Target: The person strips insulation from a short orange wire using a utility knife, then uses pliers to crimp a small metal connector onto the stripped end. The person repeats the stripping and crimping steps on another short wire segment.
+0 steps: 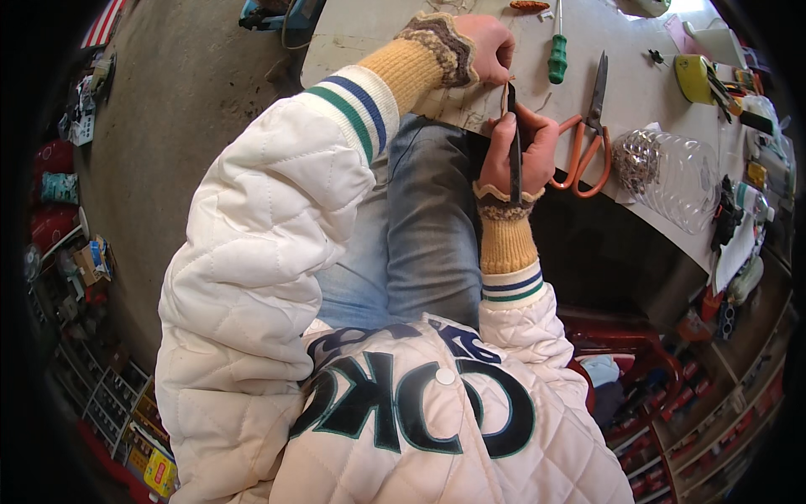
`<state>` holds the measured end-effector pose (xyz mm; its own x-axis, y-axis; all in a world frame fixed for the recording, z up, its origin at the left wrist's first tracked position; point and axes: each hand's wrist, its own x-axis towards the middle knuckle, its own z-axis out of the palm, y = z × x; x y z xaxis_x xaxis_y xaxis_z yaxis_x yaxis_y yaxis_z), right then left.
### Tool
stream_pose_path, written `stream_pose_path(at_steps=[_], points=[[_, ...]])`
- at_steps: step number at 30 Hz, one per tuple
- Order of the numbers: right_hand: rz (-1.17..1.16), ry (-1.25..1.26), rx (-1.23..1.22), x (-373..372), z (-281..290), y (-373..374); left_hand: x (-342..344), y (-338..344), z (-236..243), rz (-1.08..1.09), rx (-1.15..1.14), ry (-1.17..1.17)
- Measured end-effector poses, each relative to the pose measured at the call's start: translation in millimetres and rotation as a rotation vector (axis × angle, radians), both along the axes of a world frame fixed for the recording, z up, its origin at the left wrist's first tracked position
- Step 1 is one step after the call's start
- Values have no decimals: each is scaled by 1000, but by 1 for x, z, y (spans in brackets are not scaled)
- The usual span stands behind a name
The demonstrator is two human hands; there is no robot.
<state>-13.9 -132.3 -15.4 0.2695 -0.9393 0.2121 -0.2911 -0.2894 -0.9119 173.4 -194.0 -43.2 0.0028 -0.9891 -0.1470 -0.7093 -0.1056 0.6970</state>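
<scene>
Wire-thin and pale, the strand [504, 94] pinched at the worktop's [470, 38] near edge is hard to make out — where it ends cannot be told. A slim dark tool [514, 155], its tip meeting the strand, is mostly hidden inside the right hand [525, 151]. Just right of that hand lie orange-handled scissors [588, 126]; a green-handled screwdriver [557, 52] rests above them, and a clear plastic bottle [672, 176] with metal pieces inside lies further right beside a yellow tape measure [695, 77]. Things at the far right edge blur together. The left hand [487, 46], wrist bent down from a white quilted sleeve [277, 202], closes finger and thumb on the strand; the right hand clenches the tool upright.
</scene>
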Motion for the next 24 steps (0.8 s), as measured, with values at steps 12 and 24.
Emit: stream_pose_path(at_steps=[12,24], points=[[42,153,-147,0,11,-9,1,-7,-5,12,32,10],[230,297,-218,-15,22,-23,8,-12,4,-45,103,64]])
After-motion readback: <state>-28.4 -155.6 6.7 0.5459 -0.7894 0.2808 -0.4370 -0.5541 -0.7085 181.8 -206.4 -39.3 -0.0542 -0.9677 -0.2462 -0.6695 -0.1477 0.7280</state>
